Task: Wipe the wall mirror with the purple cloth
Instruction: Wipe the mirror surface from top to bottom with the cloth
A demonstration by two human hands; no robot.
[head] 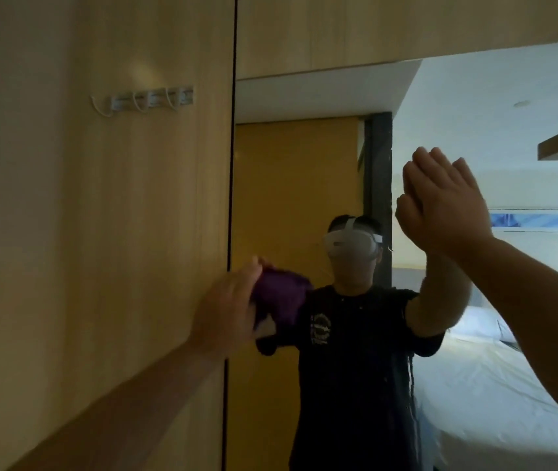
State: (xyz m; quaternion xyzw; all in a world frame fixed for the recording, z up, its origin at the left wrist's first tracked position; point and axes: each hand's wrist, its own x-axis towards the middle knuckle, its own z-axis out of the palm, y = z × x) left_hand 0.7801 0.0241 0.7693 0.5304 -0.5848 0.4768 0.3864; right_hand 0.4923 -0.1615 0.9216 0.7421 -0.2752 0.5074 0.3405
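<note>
Here the purple cloth (279, 295) sits bunched against the wall mirror (304, 198) near its left edge — the left hand (228, 311) presses it there, fingers spread. The right hand (447, 202) rests flat and open against the glass — further right, higher up.

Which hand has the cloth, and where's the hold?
Left hand presses the bunched purple cloth against the mirror near its left edge, palm over the cloth's left side. Right hand holds nothing, fingers straight, flat against the glass.
</note>
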